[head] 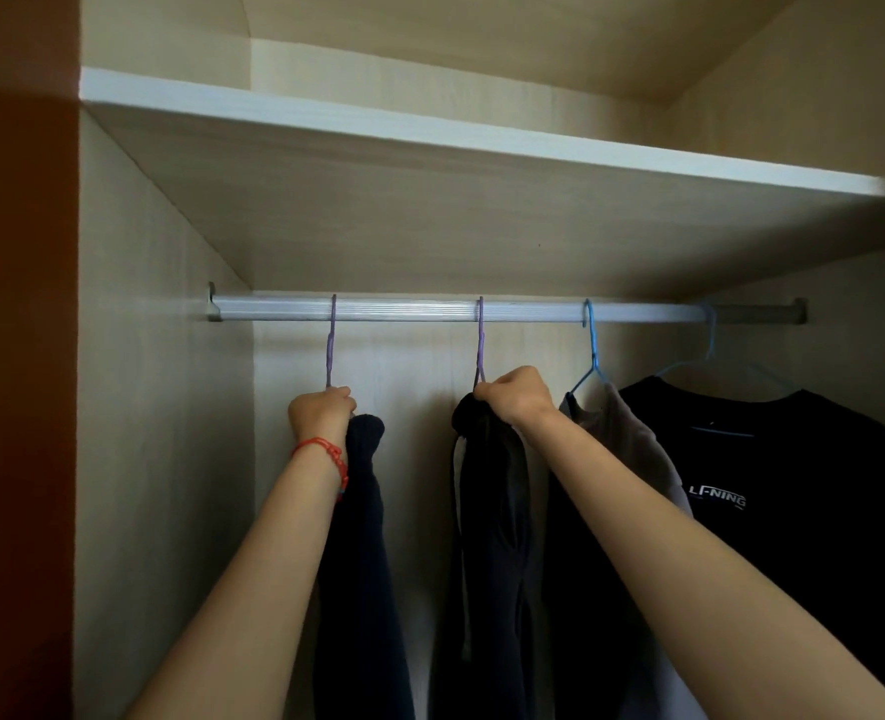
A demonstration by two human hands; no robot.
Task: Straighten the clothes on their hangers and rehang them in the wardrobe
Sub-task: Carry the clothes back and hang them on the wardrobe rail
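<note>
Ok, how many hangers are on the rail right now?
4. A purple hanger gripped by the left hand, a second purple hanger gripped by the right hand, a blue hanger with the grey garment, and a pale blue hanger with the black T-shirt.

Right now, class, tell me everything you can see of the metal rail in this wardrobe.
The rail is a pale, ribbed, silvery bar, seemingly aluminium. It runs level across the wardrobe just under the shelf, held by a grey bracket at each end. Four hanger hooks loop over it: two purple hangers towards the left, two blue hangers towards the right. No hand touches it.
</note>
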